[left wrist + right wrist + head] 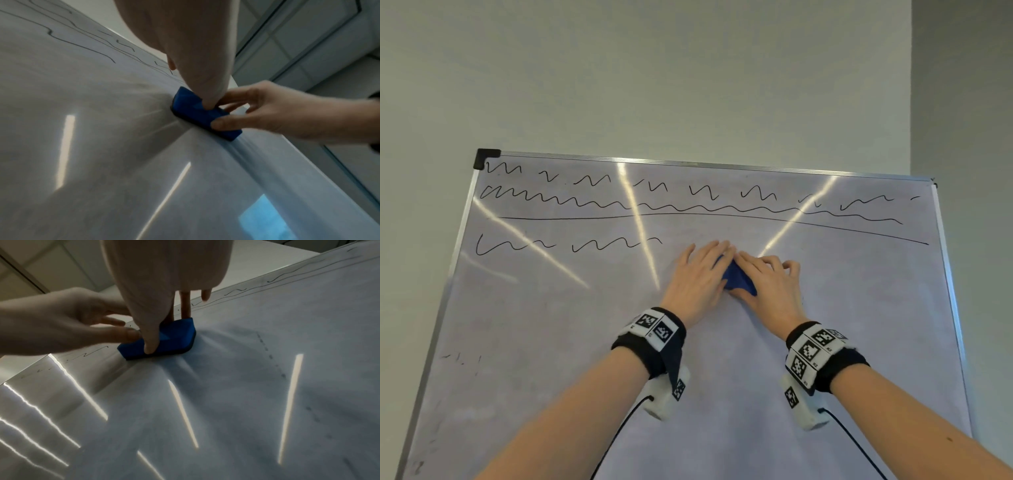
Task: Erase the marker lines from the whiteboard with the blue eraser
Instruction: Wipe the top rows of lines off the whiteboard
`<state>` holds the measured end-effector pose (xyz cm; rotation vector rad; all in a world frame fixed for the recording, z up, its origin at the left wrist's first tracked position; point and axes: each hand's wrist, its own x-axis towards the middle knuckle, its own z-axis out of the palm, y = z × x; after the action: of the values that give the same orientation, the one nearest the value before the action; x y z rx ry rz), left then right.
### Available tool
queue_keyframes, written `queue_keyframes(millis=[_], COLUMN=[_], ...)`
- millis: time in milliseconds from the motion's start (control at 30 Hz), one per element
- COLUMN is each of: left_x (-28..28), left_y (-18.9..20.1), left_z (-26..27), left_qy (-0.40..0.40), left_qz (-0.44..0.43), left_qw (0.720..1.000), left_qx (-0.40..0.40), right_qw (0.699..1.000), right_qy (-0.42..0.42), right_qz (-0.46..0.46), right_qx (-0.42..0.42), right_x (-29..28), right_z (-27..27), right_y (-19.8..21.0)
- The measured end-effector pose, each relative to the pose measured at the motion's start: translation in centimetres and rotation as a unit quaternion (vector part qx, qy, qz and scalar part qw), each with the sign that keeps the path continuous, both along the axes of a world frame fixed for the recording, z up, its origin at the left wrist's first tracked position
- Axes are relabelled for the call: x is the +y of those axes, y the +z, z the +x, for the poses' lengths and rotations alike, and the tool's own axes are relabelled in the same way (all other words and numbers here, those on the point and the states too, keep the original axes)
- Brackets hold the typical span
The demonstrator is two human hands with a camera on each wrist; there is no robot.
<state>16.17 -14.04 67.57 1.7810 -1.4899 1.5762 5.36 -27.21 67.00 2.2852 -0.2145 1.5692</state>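
The whiteboard (571,342) carries black marker lines (688,207) across its top, and two short squiggles (616,244) lie lower left. The blue eraser (738,279) lies flat on the board just under the long line. My right hand (767,281) pinches it, with the thumb on its near edge and curled fingers on the far side. My left hand (702,270) lies beside it, fingers straight over its upper end. The left wrist view shows the left thumb (207,100) pressing on the eraser (189,105). The right wrist view shows the right thumb (151,345) on the eraser (176,339).
The board has a thin metal frame (458,246) with a black corner cap (484,157). A plain wall (688,75) rises behind it. Faint marker specks (460,358) sit at the lower left. Bright light streaks (640,226) cross the board's surface.
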Motion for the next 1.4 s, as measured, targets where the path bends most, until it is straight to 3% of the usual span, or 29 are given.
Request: queue_keyframes(millis=[167,300,400,567,767,933,1067,1133,1233,1400], left_x=[-2.8,-3.5,-4.1,-4.6,1.4,9.5,7.8,5.5,3.4,6.3], left_y=[-1.1,-1.7,-1.2,0.1,1.8,0.2,-0.3,0.1,0.2,0.3], left_z=[1.2,1.5,1.0,0.8,6.0,11.4,10.2,8.6,7.1,9.4], left_qy=[0.062,0.097,0.066,0.010,0.054,0.114,0.136,0.118,0.104,0.087], left_qz=[0.019,0.013,-0.014,0.010,-0.095,-0.214,-0.279,-0.259,-0.185,-0.138], left_qw=[0.996,0.990,0.990,0.992,0.993,0.969,0.939,0.950,0.977,0.986], left_qx=[-0.067,-0.105,-0.124,-0.125,-0.042,0.053,0.148,0.130,0.037,-0.025], right_qw=[1.000,0.995,0.987,0.982,0.980,0.978,0.977,0.976,0.974,0.973], right_qy=[-0.005,-0.025,0.006,0.051,0.082,0.088,0.092,0.094,0.094,0.108], right_qz=[0.005,0.052,0.099,0.116,0.122,0.139,0.148,0.151,0.160,0.166], right_qx=[-0.003,-0.084,-0.124,-0.140,-0.131,-0.125,-0.119,-0.121,-0.129,-0.120], right_x=[-2.9,-5.6,-5.9,-3.9,-0.3,2.1,4.4,5.4,7.4,10.9], right_z=[-2.6,-5.9,-7.4,-6.4,-2.4,0.5,2.1,2.7,3.9,7.1], right_y=[-0.5,0.0,0.8,1.3,1.2,1.0,1.1,1.3,1.8,1.5])
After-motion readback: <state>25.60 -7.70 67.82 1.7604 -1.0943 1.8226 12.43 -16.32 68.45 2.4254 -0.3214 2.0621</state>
